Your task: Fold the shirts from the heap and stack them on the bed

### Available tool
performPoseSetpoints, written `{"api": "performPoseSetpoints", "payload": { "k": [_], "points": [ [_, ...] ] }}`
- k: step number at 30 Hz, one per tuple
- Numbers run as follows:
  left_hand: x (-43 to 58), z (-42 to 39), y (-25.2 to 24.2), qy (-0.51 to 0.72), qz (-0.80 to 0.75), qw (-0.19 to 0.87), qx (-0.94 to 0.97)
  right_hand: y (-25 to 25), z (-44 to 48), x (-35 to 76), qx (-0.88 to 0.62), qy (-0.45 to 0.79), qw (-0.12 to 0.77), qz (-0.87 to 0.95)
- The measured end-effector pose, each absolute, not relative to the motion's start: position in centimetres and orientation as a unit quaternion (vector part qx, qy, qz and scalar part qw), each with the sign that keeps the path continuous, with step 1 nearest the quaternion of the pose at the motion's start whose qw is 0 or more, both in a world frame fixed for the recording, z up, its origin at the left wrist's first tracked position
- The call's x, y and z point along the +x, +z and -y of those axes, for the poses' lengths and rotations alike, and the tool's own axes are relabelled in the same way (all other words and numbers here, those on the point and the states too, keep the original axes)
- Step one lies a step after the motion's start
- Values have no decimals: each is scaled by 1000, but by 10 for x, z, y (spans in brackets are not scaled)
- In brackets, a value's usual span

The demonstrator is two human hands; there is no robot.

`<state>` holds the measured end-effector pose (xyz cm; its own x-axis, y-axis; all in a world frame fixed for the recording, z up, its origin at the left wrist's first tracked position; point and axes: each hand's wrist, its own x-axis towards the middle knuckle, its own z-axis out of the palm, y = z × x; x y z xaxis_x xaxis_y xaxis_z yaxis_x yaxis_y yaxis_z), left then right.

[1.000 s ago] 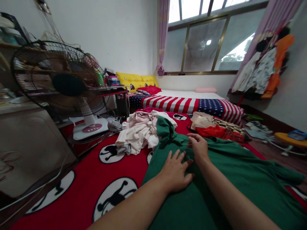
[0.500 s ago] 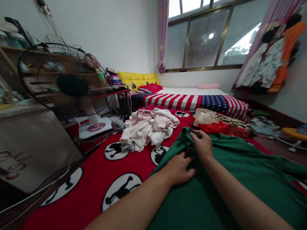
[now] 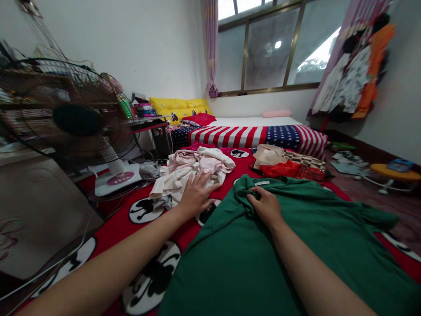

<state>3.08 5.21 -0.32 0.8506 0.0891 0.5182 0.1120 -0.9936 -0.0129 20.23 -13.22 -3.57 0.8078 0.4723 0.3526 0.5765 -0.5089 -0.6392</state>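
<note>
Green T-shirt (image 3: pixel 226 263): spread on red figured blanket (image 3: pixel 115 229); long axis roughly 12 to 6, neck end far, pale neck tag (image 3: pixel 262 182) showing, sleeve out at 3.
Right hand (image 3: pixel 265 208): thumb and fingers appear to pinch the bunched cloth by the neck; the shirt's bulk lies from 3 round to 7 of this grip.
Left hand (image 3: pixel 196 194): fingers spread, holding nothing visible; off the shirt, at 9 from the right hand, so the right is nearer the neck.
Pale laundry heap (image 3: pixel 180 164): at 11, just beyond the left fingertips; contact cannot be told.
Beige and red clothes (image 3: pixel 279 169): at 1, past the neck.
Hidden: hem cut off at 6; near-left sleeve not made out among the folds; right fingertips partly lost in cloth.
</note>
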Motion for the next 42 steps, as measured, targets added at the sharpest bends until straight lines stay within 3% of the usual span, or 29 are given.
{"api": "performPoseSetpoints", "payload": {
  "k": [4, 18, 27, 35, 38, 42],
  "points": [
    [52, -82, -15, -213, 63, 84, -972, -35, 132, 202, -874, -52, 388, 288],
    [107, -130, -14, -226, 66, 111, -965, -45, 135, 207, -805, -4, 501, 318],
    [121, -166, -20, -253, 85, 98, -959, -45, 133, 206, -822, -15, 479, 308],
    [107, -141, -20, -224, 113, 87, -964, -47, 131, 208, -830, -29, 473, 294],
    [85, -106, -9, -198, 131, 41, -970, -48, 129, 210, -841, -67, 451, 293],
    [36, -40, 4, -171, 92, -150, -969, -47, 127, 210, -858, -78, 402, 309]
  ]
}}
